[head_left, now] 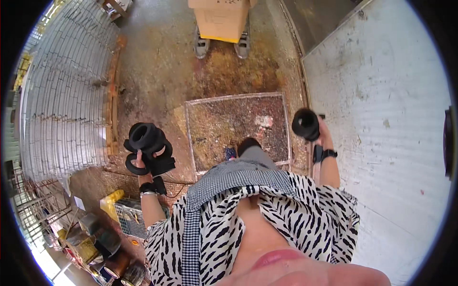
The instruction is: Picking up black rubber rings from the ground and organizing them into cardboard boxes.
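Observation:
My left hand [143, 164] is raised in front of my body and grips a bundle of several black rubber rings [147, 145], stacked and looped together. My right hand [320, 136] is held out to the right and is closed around a single black rubber cylinder [305, 124] with its open end facing up. Both wrists wear black bands. Below me, between the two hands, lies a rectangular wire mesh panel [224, 119] on the stained concrete floor, with my shoe at its near edge.
A large curved stack of wire mesh [67, 95] fills the left side. A white corrugated wall [381, 119] runs along the right. Another person's feet stand behind a cardboard box [220, 19] at the top. A wire basket [128, 214] and cans sit lower left.

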`<state>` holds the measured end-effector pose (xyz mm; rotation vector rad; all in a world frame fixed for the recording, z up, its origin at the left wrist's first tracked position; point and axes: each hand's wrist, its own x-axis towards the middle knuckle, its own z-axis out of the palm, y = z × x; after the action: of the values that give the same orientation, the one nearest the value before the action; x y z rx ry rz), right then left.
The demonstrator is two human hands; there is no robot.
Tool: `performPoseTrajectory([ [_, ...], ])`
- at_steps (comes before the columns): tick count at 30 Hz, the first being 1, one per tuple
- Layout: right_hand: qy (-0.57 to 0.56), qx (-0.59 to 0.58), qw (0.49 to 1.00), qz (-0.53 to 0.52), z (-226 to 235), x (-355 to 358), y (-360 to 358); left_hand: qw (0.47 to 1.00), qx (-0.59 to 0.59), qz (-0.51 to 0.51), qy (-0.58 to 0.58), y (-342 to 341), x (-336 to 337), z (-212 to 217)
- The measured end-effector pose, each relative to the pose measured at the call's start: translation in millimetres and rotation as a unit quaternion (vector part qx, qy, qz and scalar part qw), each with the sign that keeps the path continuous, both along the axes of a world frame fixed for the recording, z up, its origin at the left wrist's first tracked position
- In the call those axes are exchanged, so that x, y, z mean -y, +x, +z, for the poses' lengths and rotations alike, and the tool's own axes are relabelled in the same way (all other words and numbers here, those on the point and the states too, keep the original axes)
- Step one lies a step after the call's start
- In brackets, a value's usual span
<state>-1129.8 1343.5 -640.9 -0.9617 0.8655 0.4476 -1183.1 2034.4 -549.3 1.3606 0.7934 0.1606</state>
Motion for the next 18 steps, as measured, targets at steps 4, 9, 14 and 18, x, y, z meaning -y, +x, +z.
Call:
performPoseTrajectory([
  [4,-0.051,0.167,0.985,0.014,24,-19,183,0.984,0.064,-0.077,-0.146,55,-11,8],
  [9,-0.039,0.218,0.975,0.007,66,-50,375,0.986,0.102,-0.016,-0.132,126,-31,-14],
  [14,-0.046,0.286,0.956,-0.056,127,-96,508,0.983,0.142,0.053,-0.106,236,-47,-35],
  [18,-0.065,0.302,0.951,-0.012,109,-72,615,0.983,0.153,0.068,-0.072,361,-69,-41],
])
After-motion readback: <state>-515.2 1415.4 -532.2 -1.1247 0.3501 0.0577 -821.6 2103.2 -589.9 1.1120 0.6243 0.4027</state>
